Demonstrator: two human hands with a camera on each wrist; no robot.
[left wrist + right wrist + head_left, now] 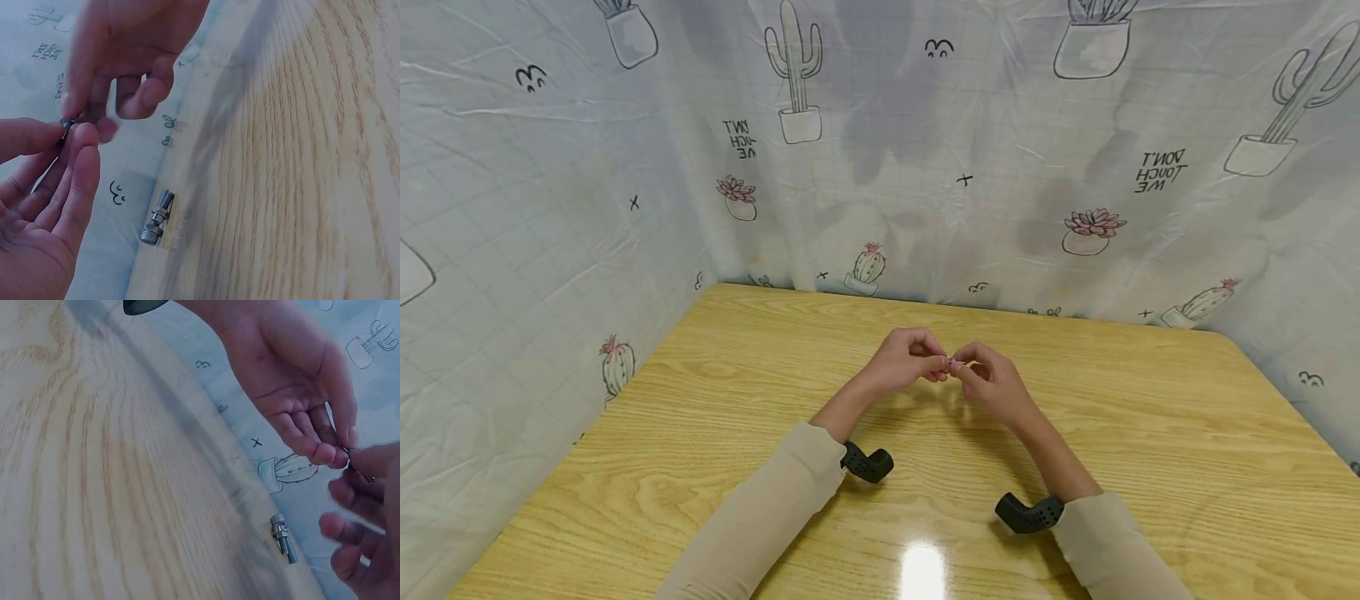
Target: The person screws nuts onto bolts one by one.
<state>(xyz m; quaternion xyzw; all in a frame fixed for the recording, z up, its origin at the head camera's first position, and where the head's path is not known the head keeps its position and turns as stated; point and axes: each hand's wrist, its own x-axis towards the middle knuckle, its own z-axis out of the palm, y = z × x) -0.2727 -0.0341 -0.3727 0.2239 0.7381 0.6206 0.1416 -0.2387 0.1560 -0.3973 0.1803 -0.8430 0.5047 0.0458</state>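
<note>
Over the far middle of the table, my left hand [906,360] and right hand [992,382] meet at the fingertips. Between them is a small metal piece [67,124], dark and shiny, mostly covered by the fingers; I cannot tell its exact kind. The left thumb and fingers pinch it from one side, the right thumb and fingers from the other. In the left wrist view, a grey metal bolt [150,234] with a round head and threaded shank lies on the wood beneath the hands. The right wrist view shows the same bolt [279,522], with ring-like parts around its middle.
The light wooden table [737,367] reaches back to a pale curtain [895,167] printed with cacti, which hangs along the far edge and both sides. Black curved wrist mounts [868,463] sit at both sleeve cuffs. A bright reflection shows near the front.
</note>
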